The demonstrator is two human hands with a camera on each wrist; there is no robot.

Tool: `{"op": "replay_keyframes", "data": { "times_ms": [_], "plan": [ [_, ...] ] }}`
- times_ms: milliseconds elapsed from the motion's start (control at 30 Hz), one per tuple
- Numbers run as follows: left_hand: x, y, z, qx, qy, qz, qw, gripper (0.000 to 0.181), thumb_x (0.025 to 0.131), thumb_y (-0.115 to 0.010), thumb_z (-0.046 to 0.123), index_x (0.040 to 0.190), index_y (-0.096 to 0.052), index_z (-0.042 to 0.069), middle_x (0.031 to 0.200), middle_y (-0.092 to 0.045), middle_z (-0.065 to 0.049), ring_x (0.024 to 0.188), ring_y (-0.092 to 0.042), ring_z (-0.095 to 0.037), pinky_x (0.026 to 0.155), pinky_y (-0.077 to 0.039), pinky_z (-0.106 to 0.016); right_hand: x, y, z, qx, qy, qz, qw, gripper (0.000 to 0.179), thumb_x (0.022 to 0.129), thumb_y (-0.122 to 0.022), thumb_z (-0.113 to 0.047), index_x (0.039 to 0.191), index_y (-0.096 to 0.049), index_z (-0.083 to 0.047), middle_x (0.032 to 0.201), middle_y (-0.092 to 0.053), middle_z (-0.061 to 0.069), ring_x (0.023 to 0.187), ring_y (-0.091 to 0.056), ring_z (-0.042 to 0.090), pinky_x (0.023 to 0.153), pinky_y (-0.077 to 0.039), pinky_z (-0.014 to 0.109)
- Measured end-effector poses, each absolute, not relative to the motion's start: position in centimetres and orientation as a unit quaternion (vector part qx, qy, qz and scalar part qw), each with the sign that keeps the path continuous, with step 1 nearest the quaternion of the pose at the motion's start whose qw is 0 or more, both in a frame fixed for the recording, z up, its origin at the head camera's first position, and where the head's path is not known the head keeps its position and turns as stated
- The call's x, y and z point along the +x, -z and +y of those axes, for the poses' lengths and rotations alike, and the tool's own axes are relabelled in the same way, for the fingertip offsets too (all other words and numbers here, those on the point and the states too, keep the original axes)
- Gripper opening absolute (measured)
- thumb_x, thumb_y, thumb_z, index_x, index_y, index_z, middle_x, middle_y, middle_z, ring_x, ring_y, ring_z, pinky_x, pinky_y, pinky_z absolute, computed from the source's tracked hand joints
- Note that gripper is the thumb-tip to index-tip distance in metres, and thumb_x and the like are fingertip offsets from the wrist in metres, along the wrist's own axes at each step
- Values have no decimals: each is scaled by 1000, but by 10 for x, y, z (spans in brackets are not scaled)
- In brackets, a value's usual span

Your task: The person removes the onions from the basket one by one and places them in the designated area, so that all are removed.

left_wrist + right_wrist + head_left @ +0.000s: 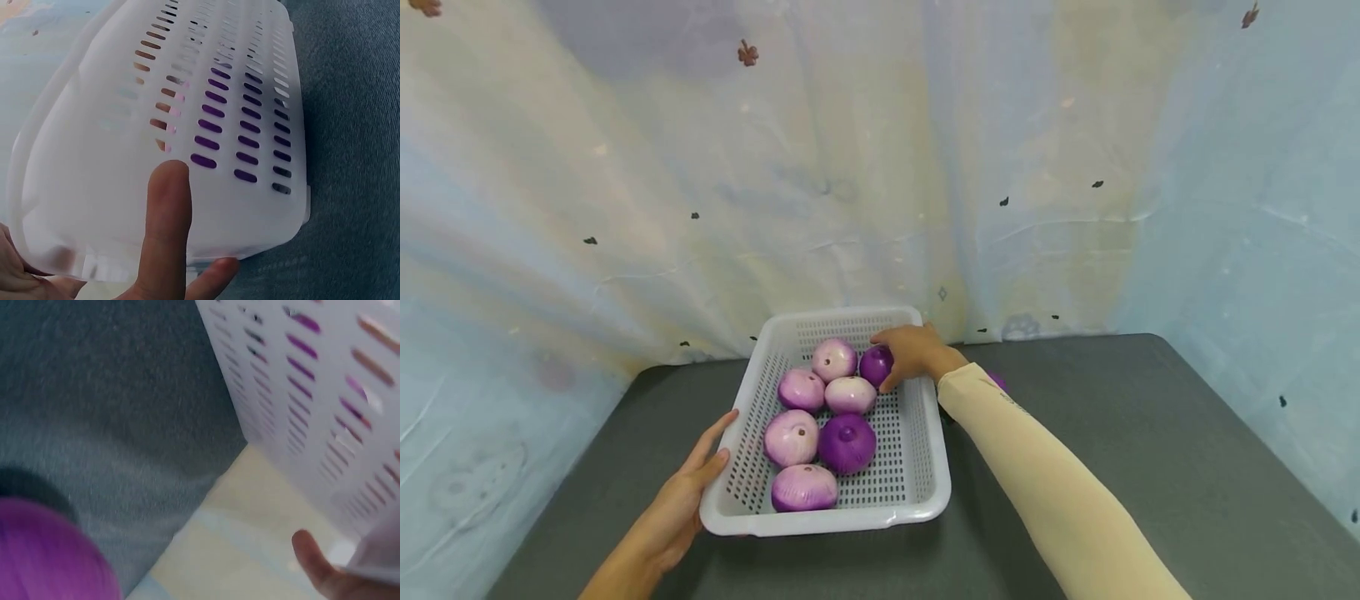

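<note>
A white perforated plastic basket (898,517) on the dark table holds several red onions, some pale pink and white, others deep purple. My right hand (913,354) reaches over the basket's far right rim, its thumb and fingers round a dark purple onion (876,365) beside the paler ones. In the right wrist view one finger (310,556) shows outside the rim; that onion is largely hidden by the basket wall. My left hand (681,504) rests against the basket's left side, fingers extended; a straight finger (167,212) touches the outer wall in the left wrist view.
Another purple onion (53,559) lies on the table (1112,433) to the right of the basket, mostly covered by my right sleeve (1037,467) in the head view. A pale patterned curtain (865,167) hangs behind and at the sides of the table.
</note>
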State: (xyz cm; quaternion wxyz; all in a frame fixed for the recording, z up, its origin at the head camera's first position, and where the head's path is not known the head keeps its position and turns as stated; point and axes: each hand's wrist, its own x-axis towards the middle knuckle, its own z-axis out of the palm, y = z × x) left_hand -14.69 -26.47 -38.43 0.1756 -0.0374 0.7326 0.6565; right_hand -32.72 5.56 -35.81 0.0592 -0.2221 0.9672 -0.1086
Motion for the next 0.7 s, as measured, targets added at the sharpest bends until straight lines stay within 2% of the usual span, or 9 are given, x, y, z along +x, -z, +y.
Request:
{"op": "replay_keyframes", "data": {
  "times_ms": [233, 467, 600, 700],
  "plan": [
    [-144, 386, -260, -63, -685, 706, 168, 50, 109, -23, 44, 157, -8, 46, 165, -14, -7, 132, -42, -31, 87, -48, -44, -330, 368, 49, -210, 44, 976, 29, 83, 70, -89, -44, 143, -53, -27, 135, -65, 0, 119, -58, 25, 104, -34, 54],
    [-144, 383, -260, -76, -696, 691, 176, 48, 109, -24, 44, 155, -12, 48, 164, -16, -13, 123, -49, -35, 76, -52, -52, -329, 368, 48, -203, 51, 978, 23, 79, 70, -89, -44, 140, -57, -27, 133, -66, 0, 115, -59, 23, 102, -35, 50],
    [-145, 380, -262, -71, -703, 681, 192, 48, 110, -24, 43, 155, -10, 48, 165, -12, -11, 128, -44, -35, 80, -51, -52, -328, 366, 48, -199, 50, 978, 23, 77, 68, -90, -44, 137, -59, -27, 129, -68, 1, 114, -59, 24, 102, -33, 50],
    [-144, 379, -262, -74, -704, 678, 197, 48, 110, -24, 41, 155, -9, 48, 165, -13, -11, 126, -46, -33, 80, -52, -53, -326, 365, 49, -200, 52, 978, 23, 79, 66, -91, -44, 135, -59, -27, 127, -69, 2, 113, -59, 25, 104, -32, 50]
  ]
}}
